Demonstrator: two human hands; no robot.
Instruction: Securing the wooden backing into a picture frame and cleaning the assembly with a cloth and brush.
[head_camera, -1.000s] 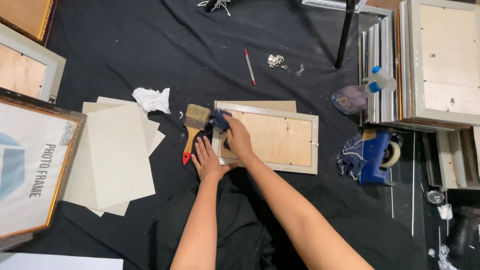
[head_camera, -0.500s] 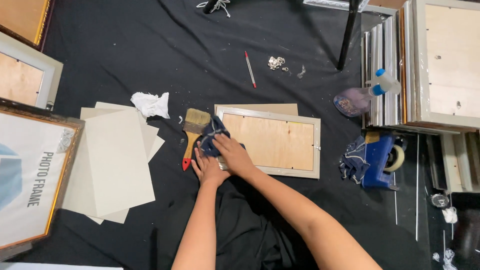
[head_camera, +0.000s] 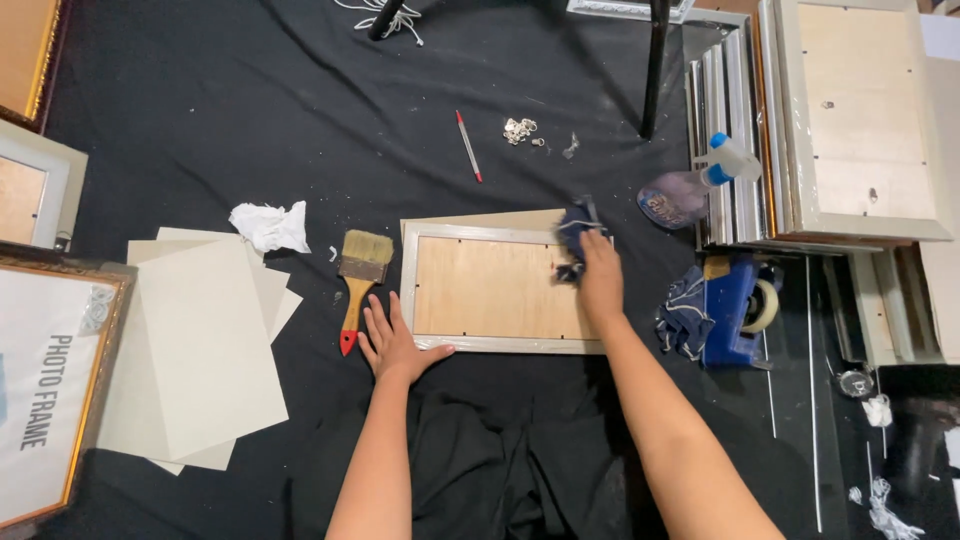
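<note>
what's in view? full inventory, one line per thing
picture frame: 1, pale rim, plywood back up, centre
cloth: 1, dark blue, frame's top right corner
paintbrush: 1, wood handle with red tip, left of frame
card sheets: stack, beige, left
crumpled paper: 1, white, above sheets
pen: 1, red, above frame
spray bottle: 1, clear with blue top, right
tape dispenser: 1, blue, right
stacked frames: several, pale, top right
left hand: flat on frame's lower left corner
right hand: holding cloth

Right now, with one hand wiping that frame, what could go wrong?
The right hand presses a dark blue cloth at the far corner of the pale wooden picture frame; it might slide, since only the left hand steadies it. The wooden-handled paintbrush beside it could get knocked.
</note>
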